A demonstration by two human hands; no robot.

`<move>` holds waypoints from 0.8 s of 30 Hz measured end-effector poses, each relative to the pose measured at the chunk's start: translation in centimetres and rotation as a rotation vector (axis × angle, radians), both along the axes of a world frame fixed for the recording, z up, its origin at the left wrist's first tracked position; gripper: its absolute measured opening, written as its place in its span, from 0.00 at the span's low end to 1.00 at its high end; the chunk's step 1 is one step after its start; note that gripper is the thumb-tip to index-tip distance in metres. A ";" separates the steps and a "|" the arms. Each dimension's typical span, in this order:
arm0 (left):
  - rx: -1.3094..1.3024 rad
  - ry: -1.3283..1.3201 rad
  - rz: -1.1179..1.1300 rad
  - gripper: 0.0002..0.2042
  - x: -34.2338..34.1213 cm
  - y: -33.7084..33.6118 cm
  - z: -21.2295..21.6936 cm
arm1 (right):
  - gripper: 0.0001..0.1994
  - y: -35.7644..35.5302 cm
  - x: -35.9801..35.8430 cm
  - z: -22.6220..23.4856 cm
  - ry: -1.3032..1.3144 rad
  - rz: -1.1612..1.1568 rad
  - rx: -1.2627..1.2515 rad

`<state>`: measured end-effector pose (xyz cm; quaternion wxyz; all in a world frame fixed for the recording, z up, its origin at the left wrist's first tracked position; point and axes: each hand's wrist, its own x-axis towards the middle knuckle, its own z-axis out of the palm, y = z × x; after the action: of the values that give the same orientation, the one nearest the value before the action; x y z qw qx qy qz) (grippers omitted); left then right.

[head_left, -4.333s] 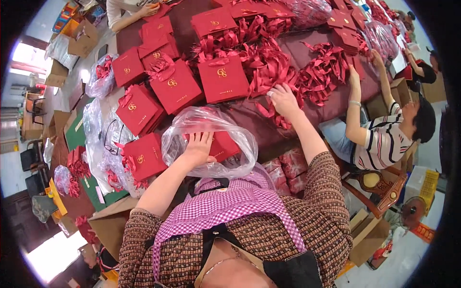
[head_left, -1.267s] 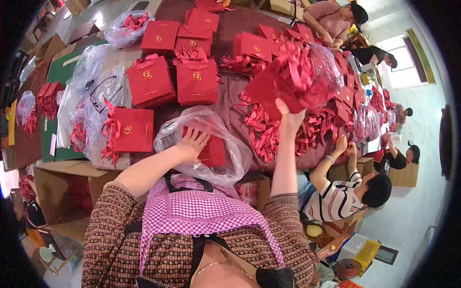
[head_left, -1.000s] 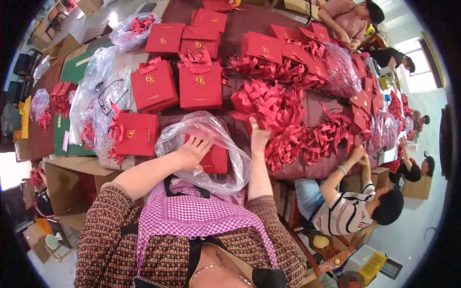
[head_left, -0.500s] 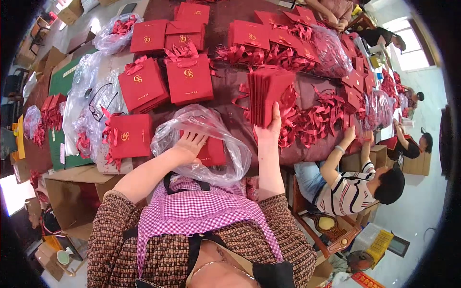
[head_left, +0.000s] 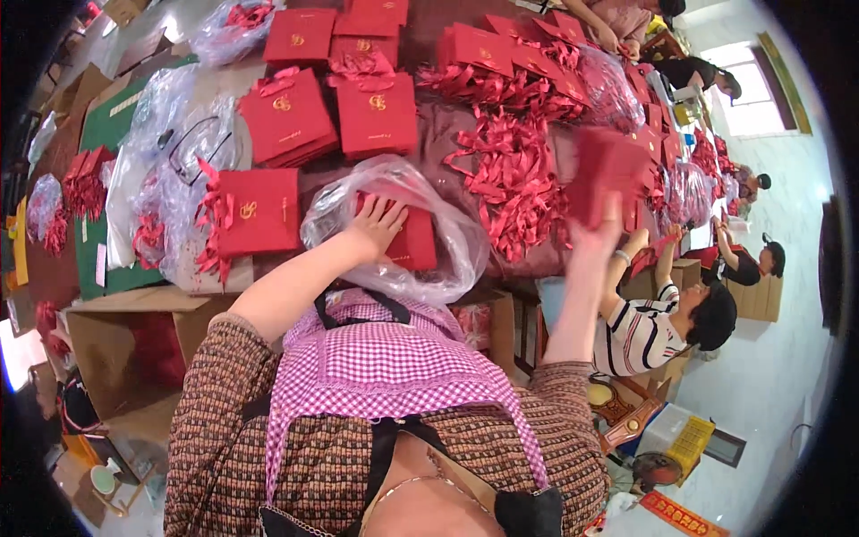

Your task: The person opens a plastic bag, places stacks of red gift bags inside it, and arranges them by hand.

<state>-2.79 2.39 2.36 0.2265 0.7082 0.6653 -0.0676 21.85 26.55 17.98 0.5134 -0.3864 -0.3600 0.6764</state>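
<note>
My left hand (head_left: 379, 225) lies with fingers spread on a red paper gift bag (head_left: 415, 238) inside the mouth of a clear plastic bag (head_left: 458, 268), at the table's near edge. To the right, my right hand (head_left: 598, 229) is closed round the lower end of a stack of red paper gift bags (head_left: 607, 172), held upright and smeared by motion. Between my hands and farther back, a heap of red ribbon handles (head_left: 512, 183) spreads over the dark red tabletop.
Flat piles of red bags (head_left: 378, 115) lie beyond the plastic bag, with another pile (head_left: 261, 211) to its left. Eyeglasses (head_left: 190, 152) rest on plastic wrap. An open cardboard box (head_left: 134, 353) stands at lower left. A co-worker in a striped shirt (head_left: 640, 336) sits close on my right.
My right hand has swung to the right with the stack of gift bags, uncovering the ribbon heap behind it. My left hand stays on the gift bag inside the plastic bag.
</note>
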 end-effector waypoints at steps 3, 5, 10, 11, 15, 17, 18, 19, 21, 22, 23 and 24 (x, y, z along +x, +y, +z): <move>0.202 0.075 -0.057 0.51 0.3 -0.1 -1.5 | 0.26 4.7 3.5 4.5 0.266 -0.106 0.180; 0.332 0.089 -0.065 0.49 0.0 -0.9 -2.3 | 0.32 2.3 1.9 7.2 -0.095 -0.094 0.398; 0.448 0.168 -0.036 0.49 0.6 -0.9 -3.0 | 0.27 -1.0 3.2 8.5 -1.291 -0.168 1.209; 0.463 0.214 -0.033 0.49 0.8 -1.1 -2.6 | 0.22 -2.5 2.5 9.0 -1.315 -0.187 1.246; 0.295 0.187 -0.082 0.46 0.9 -1.1 0.5 | 0.16 -8.5 0.2 12.5 -1.336 0.041 1.262; 0.246 0.210 -0.086 0.46 1.0 -0.8 1.9 | 0.29 -8.7 0.2 13.8 -1.292 0.222 1.377; 0.196 0.235 -0.091 0.46 1.1 -0.8 2.2 | 0.29 -9.4 0.2 14.3 -1.296 0.224 1.377; 0.203 0.261 -0.092 0.45 1.3 -0.8 1.8 | 0.28 -10.4 -0.4 15.4 -1.361 0.290 1.318; 0.226 0.281 -0.095 0.43 1.3 -0.7 1.2 | 0.23 -10.7 -0.6 15.4 -1.745 0.371 1.289; 0.241 0.306 -0.100 0.41 1.2 -0.8 0.5 | 0.19 -13.2 -3.0 15.7 -1.444 0.513 1.253; 0.293 0.306 -0.119 0.39 1.0 -1.2 -0.4 | 0.16 -14.8 -4.8 16.3 -1.536 0.644 1.487; 0.296 0.292 -0.091 0.39 1.0 -1.4 0.2 | 0.14 -15.8 -5.7 16.5 -1.620 0.781 1.720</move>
<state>-1.75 0.95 2.53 0.0178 0.7457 0.6611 -0.0813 16.19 10.71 34.47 -0.0054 -0.0979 -0.9897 -0.1046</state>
